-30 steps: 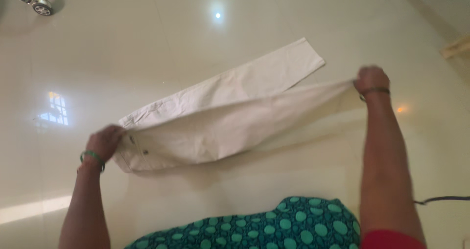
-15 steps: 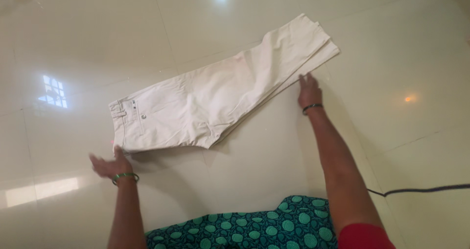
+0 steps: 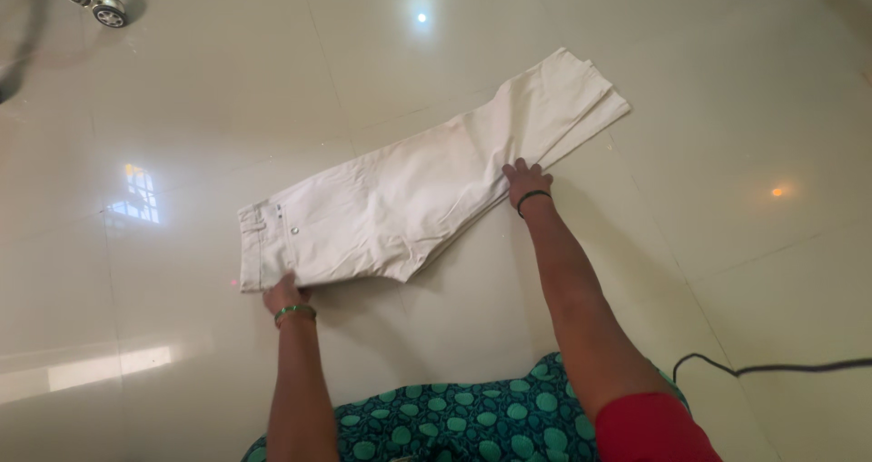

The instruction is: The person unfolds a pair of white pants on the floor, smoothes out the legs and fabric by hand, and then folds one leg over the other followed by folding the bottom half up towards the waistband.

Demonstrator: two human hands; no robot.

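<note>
A pair of cream trousers (image 3: 409, 198) lies folded leg-on-leg on the glossy tiled floor (image 3: 708, 135), directly ahead of the person, its long axis slanting from the waistband at lower left to the hems at upper right. The left hand (image 3: 283, 293) rests at the waistband's near corner, fingers tucked at the cloth edge; whether it pinches the fabric cannot be told. The right hand (image 3: 524, 178) lies flat and open on the legs' near edge, roughly midway along. The hems sit farthest from both hands. A dark cable (image 3: 772, 367) and a chair castor (image 3: 109, 11) are cut off at the frame edges.
</note>
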